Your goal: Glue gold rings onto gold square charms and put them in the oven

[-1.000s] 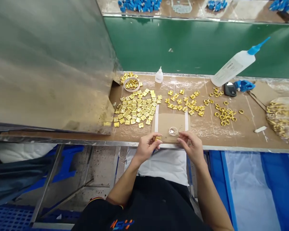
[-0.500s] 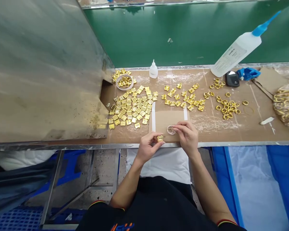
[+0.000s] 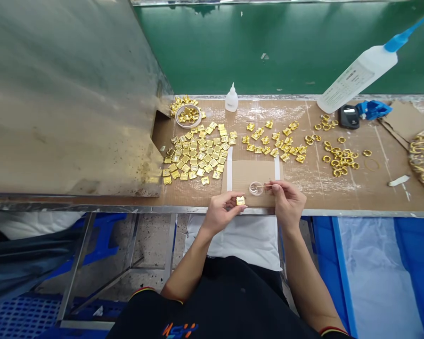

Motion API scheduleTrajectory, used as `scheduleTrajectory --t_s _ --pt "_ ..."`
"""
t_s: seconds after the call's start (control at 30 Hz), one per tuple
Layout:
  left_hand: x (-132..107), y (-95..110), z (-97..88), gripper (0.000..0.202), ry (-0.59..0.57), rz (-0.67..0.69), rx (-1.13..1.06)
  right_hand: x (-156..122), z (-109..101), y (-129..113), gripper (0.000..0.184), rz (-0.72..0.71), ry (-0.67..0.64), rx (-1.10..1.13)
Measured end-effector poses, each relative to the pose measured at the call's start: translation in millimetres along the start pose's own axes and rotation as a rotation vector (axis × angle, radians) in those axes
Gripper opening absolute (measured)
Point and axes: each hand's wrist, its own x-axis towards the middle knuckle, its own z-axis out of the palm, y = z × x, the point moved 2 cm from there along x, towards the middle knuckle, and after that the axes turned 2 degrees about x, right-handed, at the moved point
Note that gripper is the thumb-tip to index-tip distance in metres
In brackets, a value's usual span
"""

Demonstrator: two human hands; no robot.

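Observation:
Between thumb and fingers, my left hand [image 3: 222, 212] pinches a small square gold metal piece [image 3: 240, 201] above the near edge of a cardboard pad [image 3: 240, 174]. My right hand [image 3: 290, 201] grips a thin stick [image 3: 267, 186], whose far end reaches into a small clear round dish [image 3: 256, 189] on the pad. Many flat square gold pieces [image 3: 198, 155] lie to the left of the pad. Behind it and to the right are gold pieces with raised parts [image 3: 275, 141], and farther right a heap of gold rings [image 3: 342, 160].
A small white dropper bottle [image 3: 232, 100] stands at the back. A large blue-tipped bottle [image 3: 356, 77] leans beside a black device [image 3: 349, 117] and blue crumpled material [image 3: 374, 110]. At left a metal housing [image 3: 74, 103] rises over the bench; a tape roll [image 3: 188, 116] rings gold pieces.
My right hand has moved right, away from the dish, and more of the stick now shows. The gold piece in my left hand has tilted slightly. The whole view has shifted a little.

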Motion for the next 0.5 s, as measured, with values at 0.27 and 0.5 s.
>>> scheduleTrajectory --t_s 0.27,0.5 --pt "-0.4 -1.7 0.6 0.037 -0.007 -0.06 -0.06 -26.4 9.5 -33.6 0.016 -0.035 -0.043 0.032" --pt "-1.7 -2.4 1.1 0.041 -0.024 -0.112 -0.123 -39.0 26.9 -33.2 0.018 0.011 -0.12 0.02"
